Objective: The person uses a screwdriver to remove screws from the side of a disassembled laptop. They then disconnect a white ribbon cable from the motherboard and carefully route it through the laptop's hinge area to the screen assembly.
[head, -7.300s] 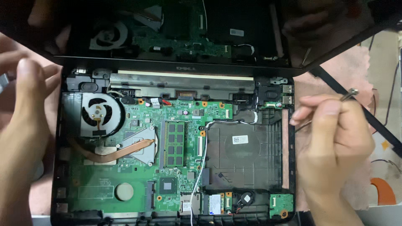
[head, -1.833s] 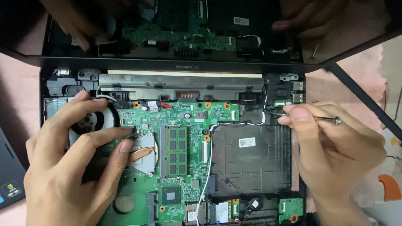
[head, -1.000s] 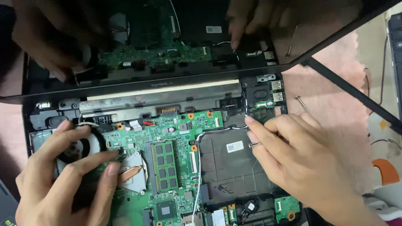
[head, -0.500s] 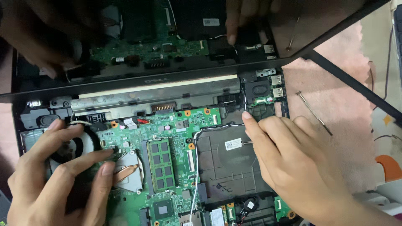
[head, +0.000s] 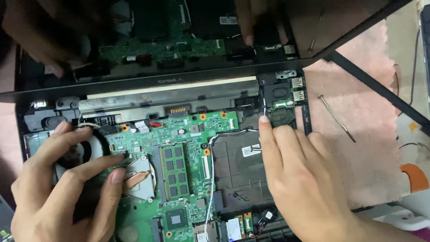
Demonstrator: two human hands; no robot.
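A person's 2 hands work inside an opened laptop base [head: 309, 123] on a pink cloth-covered surface [head: 371, 148]. Nearest, the left hand [head: 67, 188] spreads over the cooling fan [head: 78, 150], thumb and fingers on its rim and on the copper heat pipe [head: 134, 179], gripping nothing. The right hand [head: 300, 179] lies open on the black drive bay [head: 237, 170], its forefinger touching a thin white cable at the port board [head: 286, 103]. A small white rectangular label [head: 247, 151] sits on the bay. Between the hands lies the green motherboard [head: 188, 134]. A screwdriver [head: 336, 117] rests apart on open cloth to the right. Farthest, the dark screen [head: 313, 27] mirrors both hands.
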